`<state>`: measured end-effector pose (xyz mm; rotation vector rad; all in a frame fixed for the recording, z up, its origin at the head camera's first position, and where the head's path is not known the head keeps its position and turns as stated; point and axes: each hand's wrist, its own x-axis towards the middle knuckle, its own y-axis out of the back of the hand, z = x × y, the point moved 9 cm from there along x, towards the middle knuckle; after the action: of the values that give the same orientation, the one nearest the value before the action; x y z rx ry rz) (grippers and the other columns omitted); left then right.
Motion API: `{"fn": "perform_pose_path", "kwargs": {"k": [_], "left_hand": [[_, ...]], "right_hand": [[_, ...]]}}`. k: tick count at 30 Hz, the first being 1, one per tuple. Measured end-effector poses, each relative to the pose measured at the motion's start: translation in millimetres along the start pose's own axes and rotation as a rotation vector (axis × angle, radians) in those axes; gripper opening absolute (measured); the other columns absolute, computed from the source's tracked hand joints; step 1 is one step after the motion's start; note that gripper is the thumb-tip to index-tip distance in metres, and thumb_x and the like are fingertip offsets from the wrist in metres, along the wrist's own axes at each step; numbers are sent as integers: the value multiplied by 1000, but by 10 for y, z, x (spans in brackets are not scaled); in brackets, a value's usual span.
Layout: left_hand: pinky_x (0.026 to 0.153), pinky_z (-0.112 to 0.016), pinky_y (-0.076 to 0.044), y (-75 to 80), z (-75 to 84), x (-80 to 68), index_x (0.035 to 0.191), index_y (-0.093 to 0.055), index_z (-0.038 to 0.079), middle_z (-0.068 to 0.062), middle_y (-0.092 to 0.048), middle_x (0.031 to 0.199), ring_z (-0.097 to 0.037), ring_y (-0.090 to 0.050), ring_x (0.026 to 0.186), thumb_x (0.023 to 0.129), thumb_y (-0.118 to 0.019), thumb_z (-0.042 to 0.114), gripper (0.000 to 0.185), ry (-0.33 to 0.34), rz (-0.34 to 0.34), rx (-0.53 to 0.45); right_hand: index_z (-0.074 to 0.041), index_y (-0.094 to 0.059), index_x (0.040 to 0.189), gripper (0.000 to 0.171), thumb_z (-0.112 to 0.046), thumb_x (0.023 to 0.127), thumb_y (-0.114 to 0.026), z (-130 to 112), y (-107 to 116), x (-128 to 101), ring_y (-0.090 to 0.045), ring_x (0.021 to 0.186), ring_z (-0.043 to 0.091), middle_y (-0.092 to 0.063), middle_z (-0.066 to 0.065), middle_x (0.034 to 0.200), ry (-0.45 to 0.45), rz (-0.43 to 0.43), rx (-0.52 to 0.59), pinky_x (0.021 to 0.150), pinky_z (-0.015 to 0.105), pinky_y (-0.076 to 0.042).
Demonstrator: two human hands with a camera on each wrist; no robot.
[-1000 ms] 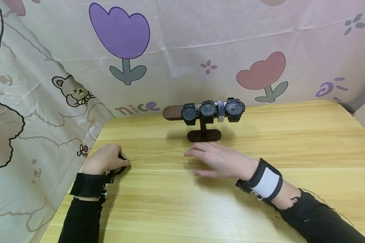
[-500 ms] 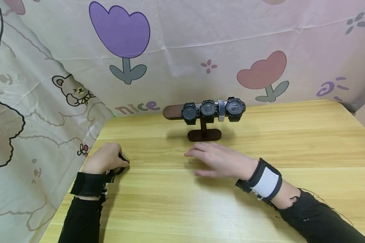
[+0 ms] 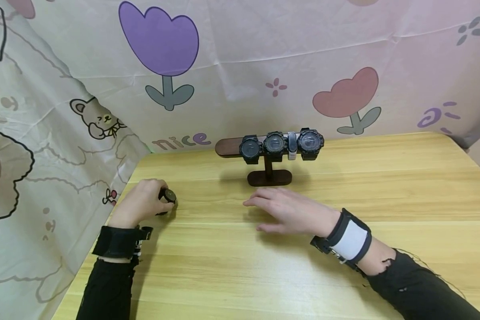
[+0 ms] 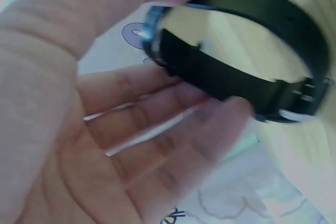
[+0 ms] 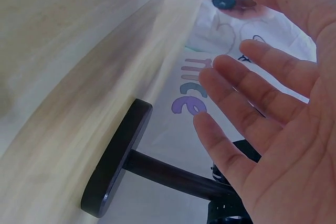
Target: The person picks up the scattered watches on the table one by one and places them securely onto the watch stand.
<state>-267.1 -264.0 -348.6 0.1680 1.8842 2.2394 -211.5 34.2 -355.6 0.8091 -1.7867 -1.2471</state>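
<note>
One black watch pinched in left hand, left of watch stand. Right hand flat before stand, fingers straight, holding nothing.

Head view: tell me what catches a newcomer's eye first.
The dark wooden watch stand at the table's far middle, carrying three black watches and a white band. Near left, the left hand grips a black watch; the right hand hovers open before the stand.
</note>
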Motion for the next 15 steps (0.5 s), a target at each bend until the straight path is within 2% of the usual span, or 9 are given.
{"fn": "perform_pose_path", "kwargs": {"k": [4, 8, 15], "left_hand": [[78, -47, -62, 67, 56, 6, 118, -72, -4, -19, -76, 109, -29, -71, 91, 85, -86, 19, 42, -55, 86, -14], [87, -52, -62, 119, 106, 4, 122, -70, -3, -22, -74, 118, -36, -72, 103, 86, -86, 18, 45, -104, 147, -37], [83, -52, -64, 188, 189, -11, 127, -68, -4, -24, -73, 123, -39, -73, 104, 85, -86, 16, 50, -179, 239, -41]], "right_hand": [[-8, -64, 146, 63, -38, 94, -83, 5, -7, -3, -67, 128, 29, -67, 10, 139, -9, -6, 2, 112, 50, -55], [-8, -64, 145, 62, -37, 94, -83, 11, -11, -2, -67, 128, 29, -67, 10, 139, -11, -6, 5, 112, 51, -55], [-8, -64, 145, 60, -35, 95, -83, 27, -24, 3, -67, 128, 29, -67, 10, 138, -11, -8, 3, 112, 51, -55]]}}
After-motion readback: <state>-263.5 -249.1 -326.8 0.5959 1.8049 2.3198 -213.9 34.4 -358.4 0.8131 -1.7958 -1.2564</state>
